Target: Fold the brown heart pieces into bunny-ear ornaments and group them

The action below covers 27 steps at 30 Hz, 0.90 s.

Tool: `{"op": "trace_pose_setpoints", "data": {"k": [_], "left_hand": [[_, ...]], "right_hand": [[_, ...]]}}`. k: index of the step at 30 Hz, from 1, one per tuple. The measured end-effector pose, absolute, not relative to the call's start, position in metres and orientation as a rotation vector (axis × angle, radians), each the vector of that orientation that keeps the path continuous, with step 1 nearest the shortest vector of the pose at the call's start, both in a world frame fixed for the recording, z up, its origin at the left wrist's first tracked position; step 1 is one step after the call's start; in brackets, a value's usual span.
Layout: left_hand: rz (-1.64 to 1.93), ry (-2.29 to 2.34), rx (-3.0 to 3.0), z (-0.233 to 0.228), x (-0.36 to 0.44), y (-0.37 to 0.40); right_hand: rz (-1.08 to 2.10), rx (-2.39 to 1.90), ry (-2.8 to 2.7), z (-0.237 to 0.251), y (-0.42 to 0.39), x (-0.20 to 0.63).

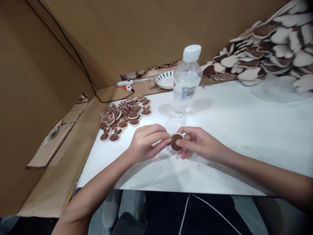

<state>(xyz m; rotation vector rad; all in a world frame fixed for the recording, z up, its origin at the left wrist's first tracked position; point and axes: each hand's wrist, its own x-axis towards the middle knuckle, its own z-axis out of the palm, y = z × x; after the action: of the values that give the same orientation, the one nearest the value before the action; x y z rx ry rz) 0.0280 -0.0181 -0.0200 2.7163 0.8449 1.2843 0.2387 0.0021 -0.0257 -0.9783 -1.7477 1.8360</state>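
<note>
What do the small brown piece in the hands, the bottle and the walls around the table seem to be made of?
Brown piece: probably plush or felt, matte and fuzzy, pale rim. Bottle: clear thin plastic, glossy, white cap. Walls: brown corrugated cardboard, dull, with folded seams.

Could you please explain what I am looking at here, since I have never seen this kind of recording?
There is no machine here: a camera worn on a person's head looks down at their two bare hands. The left hand and right hand together pinch one small round brown piece above a white tabletop. To the left lies a cluster of similar small brown pieces. Behind the hands stands a clear water bottle, then a striped dish and a glue gun. At upper right is a heap of larger brown and white shapes. Cardboard walls surround the table.
</note>
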Motion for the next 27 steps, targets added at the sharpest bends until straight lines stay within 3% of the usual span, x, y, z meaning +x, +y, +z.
{"op": "trace_pose_setpoints", "data": {"k": [11, 19, 27], "left_hand": [[1.211, 0.859, 2.383, -0.012, 0.017, -0.013], [0.916, 0.845, 2.099, -0.016, 0.014, -0.011], [0.886, 0.944, 1.93, -0.022, 0.02, -0.012]], "right_hand": [[2.103, -0.992, -1.519, -0.023, 0.007, 0.239], [1.985, -0.754, -1.691, -0.017, 0.0, 0.244], [1.875, -0.677, -1.709, -0.017, -0.001, 0.245]]}}
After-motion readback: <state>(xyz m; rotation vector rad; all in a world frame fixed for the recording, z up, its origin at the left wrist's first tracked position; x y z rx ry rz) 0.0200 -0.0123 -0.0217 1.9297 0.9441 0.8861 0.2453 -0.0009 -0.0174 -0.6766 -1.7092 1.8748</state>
